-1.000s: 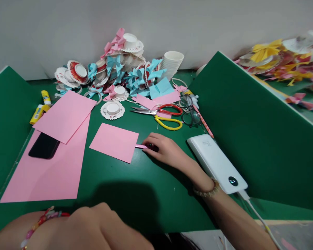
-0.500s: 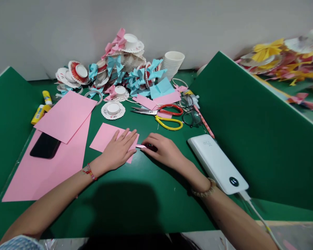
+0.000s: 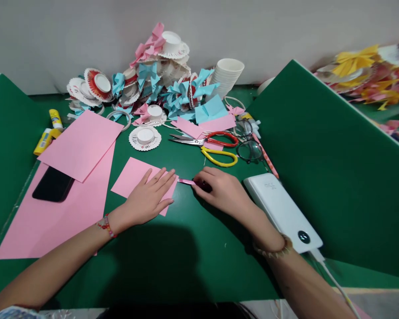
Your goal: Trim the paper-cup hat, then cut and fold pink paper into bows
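Observation:
My left hand (image 3: 149, 195) lies flat with its fingers stretched out, pressing a small pink paper sheet (image 3: 128, 174) onto the green table. Part of the sheet is hidden beneath the palm and fingers. Just right of the sheet, my right hand (image 3: 222, 188) is closed around what looks like a slim pink craft knife (image 3: 186, 182). Its narrow, shiny end points left at the paper's right edge; the rest is concealed in my fingers. Behind the hands lie scissors (image 3: 204, 141) with one red and one yellow handle. A fringed white paper-cup piece (image 3: 145, 137) sits left of them.
At left, large pink sheets (image 3: 83, 146), a black phone (image 3: 53, 184) and glue sticks (image 3: 44, 141). A heap of cup crafts with bows (image 3: 176, 97), stacked cups (image 3: 228, 73) and glasses (image 3: 249, 150) stand behind. A white power bank (image 3: 282, 212) is at right, beside a green partition (image 3: 335, 168).
My right hand has drawn the knife away to the right, so more of its shiny end shows outside the paper. My left hand stays flat on the sheet. The view has shifted slightly.

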Motion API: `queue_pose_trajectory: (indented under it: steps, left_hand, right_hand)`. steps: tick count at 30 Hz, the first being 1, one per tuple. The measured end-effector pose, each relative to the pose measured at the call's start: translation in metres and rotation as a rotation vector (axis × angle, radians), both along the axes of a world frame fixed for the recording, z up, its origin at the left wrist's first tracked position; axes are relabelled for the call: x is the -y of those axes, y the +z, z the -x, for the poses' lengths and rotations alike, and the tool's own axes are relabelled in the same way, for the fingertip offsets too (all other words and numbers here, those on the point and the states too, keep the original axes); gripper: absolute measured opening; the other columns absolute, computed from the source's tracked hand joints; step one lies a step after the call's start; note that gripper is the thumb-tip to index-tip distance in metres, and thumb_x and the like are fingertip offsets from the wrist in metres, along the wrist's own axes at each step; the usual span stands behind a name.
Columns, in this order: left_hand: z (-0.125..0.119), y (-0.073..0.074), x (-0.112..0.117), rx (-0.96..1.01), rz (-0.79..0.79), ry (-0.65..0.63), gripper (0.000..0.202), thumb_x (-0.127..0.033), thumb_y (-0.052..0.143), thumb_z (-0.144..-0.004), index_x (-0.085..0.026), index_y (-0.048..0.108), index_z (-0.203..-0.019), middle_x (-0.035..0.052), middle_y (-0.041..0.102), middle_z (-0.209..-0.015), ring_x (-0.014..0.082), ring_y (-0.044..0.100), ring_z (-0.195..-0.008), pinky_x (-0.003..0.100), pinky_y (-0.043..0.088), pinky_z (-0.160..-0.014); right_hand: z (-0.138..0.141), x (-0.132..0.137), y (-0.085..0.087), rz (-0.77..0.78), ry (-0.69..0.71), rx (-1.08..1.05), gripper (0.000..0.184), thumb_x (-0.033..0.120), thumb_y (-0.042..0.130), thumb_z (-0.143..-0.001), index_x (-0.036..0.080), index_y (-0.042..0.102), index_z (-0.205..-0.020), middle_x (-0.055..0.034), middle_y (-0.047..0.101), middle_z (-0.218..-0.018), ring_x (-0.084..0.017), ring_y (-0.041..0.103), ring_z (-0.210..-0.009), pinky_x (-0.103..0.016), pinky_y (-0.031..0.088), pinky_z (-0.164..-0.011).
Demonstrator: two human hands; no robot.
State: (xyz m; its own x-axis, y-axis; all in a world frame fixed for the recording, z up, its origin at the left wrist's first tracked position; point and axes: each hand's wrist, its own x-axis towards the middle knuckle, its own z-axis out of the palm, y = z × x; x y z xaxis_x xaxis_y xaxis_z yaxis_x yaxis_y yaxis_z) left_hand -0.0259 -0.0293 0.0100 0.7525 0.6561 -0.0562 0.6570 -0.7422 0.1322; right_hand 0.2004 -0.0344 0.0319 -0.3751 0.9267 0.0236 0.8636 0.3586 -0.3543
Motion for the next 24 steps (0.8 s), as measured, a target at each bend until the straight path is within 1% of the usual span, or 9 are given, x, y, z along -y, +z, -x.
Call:
queue_pose_trajectory:
  steps: [6,9,13,17,21,24]
  left_hand:
    - [-0.001,-0.002,0.000,0.001,-0.017,-0.005,0.058,-0.046,0.021,-0.096,-0.014,0.021,-0.145,0.0065,0.023,-0.152,0.0245,0.017,-0.141,0.045,0.011,-0.113]
    - [0.000,-0.002,0.000,-0.002,-0.011,-0.010,0.058,-0.045,0.021,-0.096,-0.015,0.022,-0.145,0.0068,0.023,-0.152,0.0247,0.018,-0.141,0.045,0.011,-0.114]
    - [0.001,-0.001,0.001,0.003,0.004,-0.052,0.059,-0.046,0.024,-0.095,-0.014,0.022,-0.145,0.0077,0.025,-0.151,0.0250,0.020,-0.140,0.045,0.012,-0.113]
    - [0.001,0.000,0.004,0.018,-0.003,-0.079,0.059,-0.045,0.027,-0.095,-0.011,0.026,-0.143,0.0106,0.030,-0.149,0.0263,0.024,-0.139,0.047,0.014,-0.113]
    - [-0.002,0.001,0.008,0.040,-0.041,-0.097,0.057,-0.042,0.030,-0.094,-0.005,0.033,-0.139,0.0162,0.032,-0.147,0.0282,0.030,-0.136,0.047,0.021,-0.111]
    - [-0.004,0.002,0.008,0.055,-0.062,-0.089,0.058,-0.043,0.034,-0.093,-0.003,0.039,-0.135,0.0201,0.038,-0.142,0.0309,0.037,-0.130,0.048,0.026,-0.108]
  right_hand:
    - [0.005,0.002,-0.008,-0.041,0.011,-0.042,0.018,0.032,0.052,-0.087,0.016,0.062,-0.089,-0.0070,0.061,-0.084,-0.017,0.055,-0.075,-0.027,0.038,-0.062]
    - [0.008,0.003,-0.012,-0.088,0.027,-0.081,0.019,0.030,0.048,-0.090,0.016,0.061,-0.088,-0.0075,0.062,-0.084,-0.017,0.055,-0.076,-0.027,0.039,-0.066]
    - [0.008,0.004,-0.015,-0.104,0.045,-0.105,0.017,0.027,0.049,-0.088,0.016,0.061,-0.084,-0.0055,0.060,-0.078,-0.016,0.054,-0.072,-0.026,0.038,-0.062]
    - [0.009,0.005,-0.016,-0.128,0.054,-0.098,0.015,0.027,0.051,-0.086,0.016,0.061,-0.082,-0.0051,0.061,-0.078,-0.016,0.053,-0.072,-0.027,0.038,-0.062]
    - [0.011,0.006,-0.017,-0.134,0.053,-0.106,0.016,0.027,0.051,-0.087,0.016,0.060,-0.080,-0.0047,0.060,-0.076,-0.015,0.052,-0.070,-0.026,0.037,-0.062]
    - [0.012,0.006,-0.017,-0.129,0.049,-0.117,0.013,0.025,0.052,-0.086,0.017,0.059,-0.078,-0.0039,0.059,-0.074,-0.015,0.051,-0.068,-0.026,0.036,-0.060]
